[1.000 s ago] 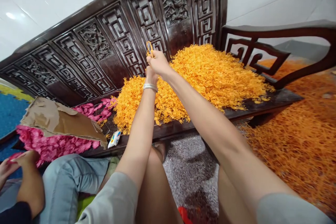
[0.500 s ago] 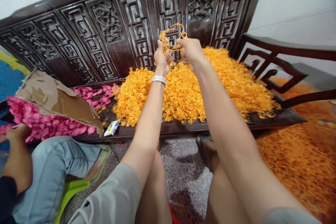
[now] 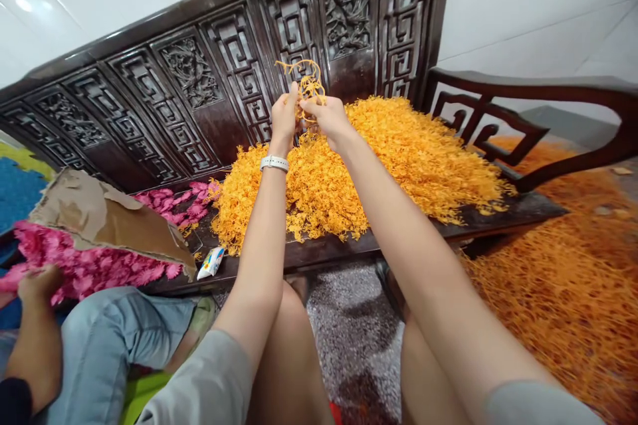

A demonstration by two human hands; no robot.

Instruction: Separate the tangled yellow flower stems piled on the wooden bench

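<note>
Close together in the upper middle of the head view, both my hands grip a thin orange plastic flower piece (image 3: 312,87) with curling strands. My left hand (image 3: 284,118), with a pale watch band (image 3: 274,163) at its wrist, is closed with the thumb up on the piece's left side. From the right, my right hand (image 3: 327,118) pinches it between thumb and fingers. One loose strand sticks out above to the left. Beneath the hands lies a large heap of similar orange pieces (image 3: 399,153) on the dark bench (image 3: 314,255).
A torn cardboard box piece (image 3: 124,222) parts the orange heap from pink petals (image 3: 100,265). A small white packet (image 3: 211,263) lies on the bench edge. Orange strands (image 3: 558,305) cover the floor at right. At left sits another person in jeans (image 3: 100,339), one hand by the petals.
My hands have come closer together, and the loop between them has drawn in, with a strand now sticking out leftward. The camera view has shifted slightly to the right.
</note>
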